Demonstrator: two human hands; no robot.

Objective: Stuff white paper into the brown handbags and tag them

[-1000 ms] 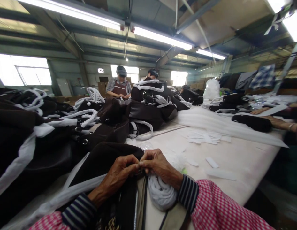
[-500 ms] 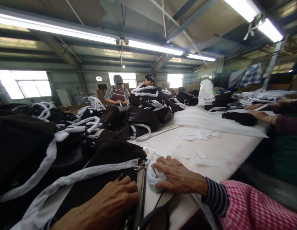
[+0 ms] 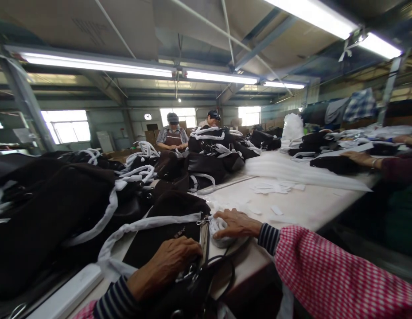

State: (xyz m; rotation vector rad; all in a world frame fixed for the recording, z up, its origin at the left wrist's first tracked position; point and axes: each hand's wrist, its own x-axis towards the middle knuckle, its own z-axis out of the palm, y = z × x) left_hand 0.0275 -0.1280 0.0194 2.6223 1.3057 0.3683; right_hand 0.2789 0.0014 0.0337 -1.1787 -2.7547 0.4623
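My left hand (image 3: 171,261) lies on a dark bag (image 3: 148,241) with its fingers curled over the bag near its edge; the fingertips are hidden. Across this bag runs a long strap wrapped in white (image 3: 159,220), joined to a metal clasp (image 3: 202,220) at the bag's corner. Just right of the clasp, my right hand (image 3: 239,223) has its fingers wrapped round a coiled white-wrapped strap (image 3: 215,231) on the table. Below my hands, a black cord (image 3: 222,257) and metal rings lie over dark material at the table's edge.
Dark bags with white-wrapped handles (image 3: 212,164) are heaped at left and centre. White foam sheet (image 3: 292,173) and paper scraps (image 3: 272,188) lie on the table (image 3: 232,192). A long white box (image 3: 69,290) is at lower left. Co-workers stand behind the heap; another person's hand (image 3: 359,157) is at right.
The camera view has swung left and up. My left hand remains on the bag, and my right hand stays on the coiled strap. The white box has come into view.
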